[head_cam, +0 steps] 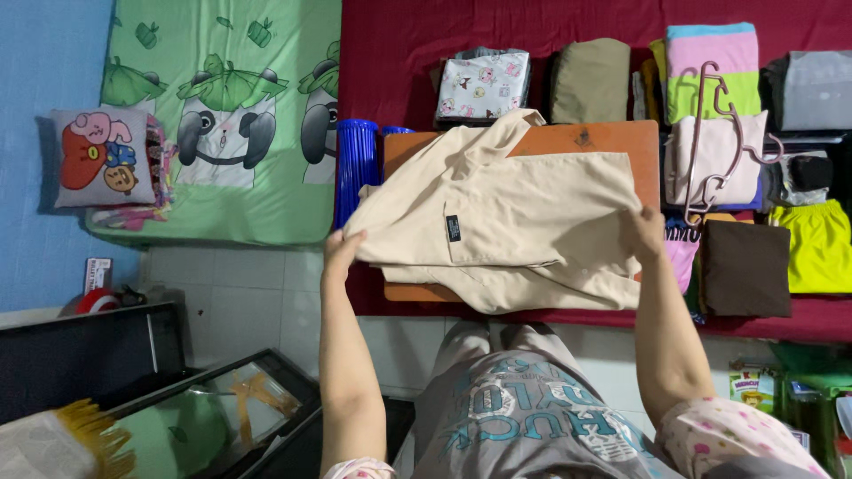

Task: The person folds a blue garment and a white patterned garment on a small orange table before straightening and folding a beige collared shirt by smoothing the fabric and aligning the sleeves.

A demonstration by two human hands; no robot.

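A beige shirt (524, 208) with a chest pocket and a small dark label lies partly folded on an orange board (621, 139) on the dark red bedding (390, 44). My left hand (340, 248) grips the shirt's left edge. My right hand (641, 232) grips its right edge. Both arms reach forward over my lap.
Folded clothes lie behind and right of the board: a patterned piece (484, 84), an olive one (590, 80), a striped stack (713, 71), brown (745, 266) and yellow (821, 244) ones. Pink hangers (714, 133) rest on a pile. A blue ribbed item (357, 164) stands at the left. A green mattress (222, 115) and cushion (102, 158) lie further left.
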